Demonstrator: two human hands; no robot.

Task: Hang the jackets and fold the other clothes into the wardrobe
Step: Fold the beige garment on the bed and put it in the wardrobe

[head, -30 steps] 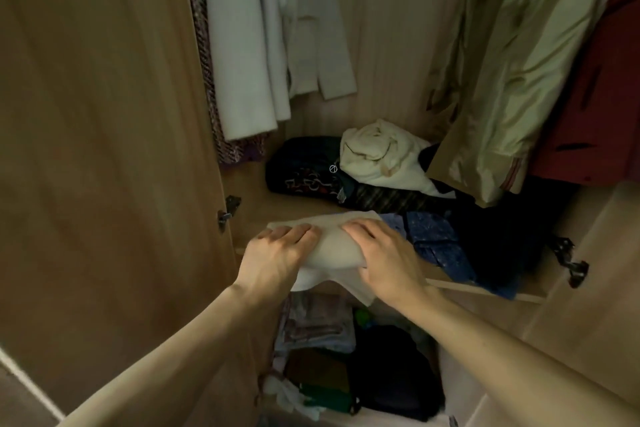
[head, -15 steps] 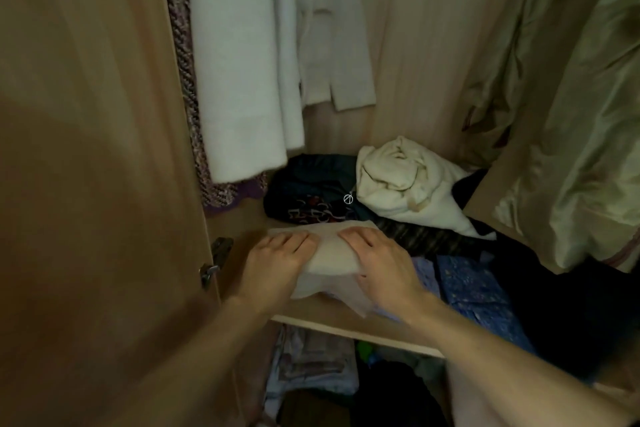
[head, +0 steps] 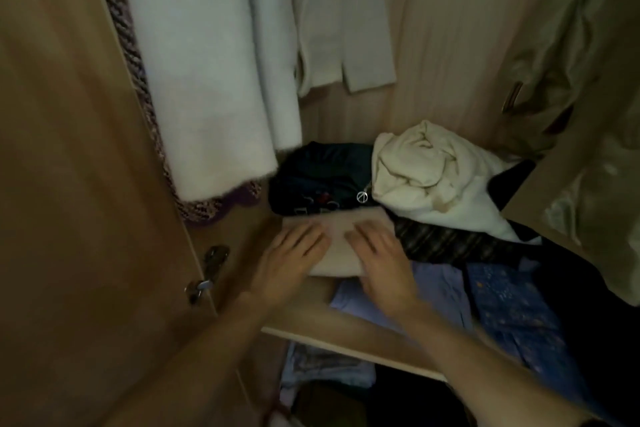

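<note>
Here both hands lie flat, palms down, on a folded cream garment [head: 337, 246] that sits on the wardrobe shelf [head: 349, 331]. The left hand [head: 291, 263] covers the garment's end toward nine o'clock, the right hand [head: 381, 263] the end toward three o'clock, and a strip of bare cloth shows between them. The fingers of each hand are stretched out and only slightly spread, pressing on top of the cloth rather than curled around it; nothing is pinched or lifted. Motion blur softens both hands, so finer detail of the fingertips cannot be told.

The folded garment touches a dark garment with a round metal zip pull [head: 322, 177] at its twelve o'clock edge. Toward one o'clock of the hands a crumpled cream top [head: 426, 170] is heaped on the pile, and just beside the right hand, at three o'clock, lies a dark striped piece [head: 446, 246]. At four o'clock of that hand a pale lilac cloth [head: 443, 291] and a blue patterned cloth [head: 512, 308] spread to the front edge of the shelf.

Above, at eleven o'clock, a white coat [head: 214, 80] hangs against the open wardrobe door [head: 69, 184], with a knitted purple-grey piece [head: 138, 73] between coat and door. A shiny olive jacket [head: 588, 97] hangs at two o'clock. Under the shelf, at six o'clock, more clothes [head: 325, 367] lie in shadow, too dim to make out.
</note>
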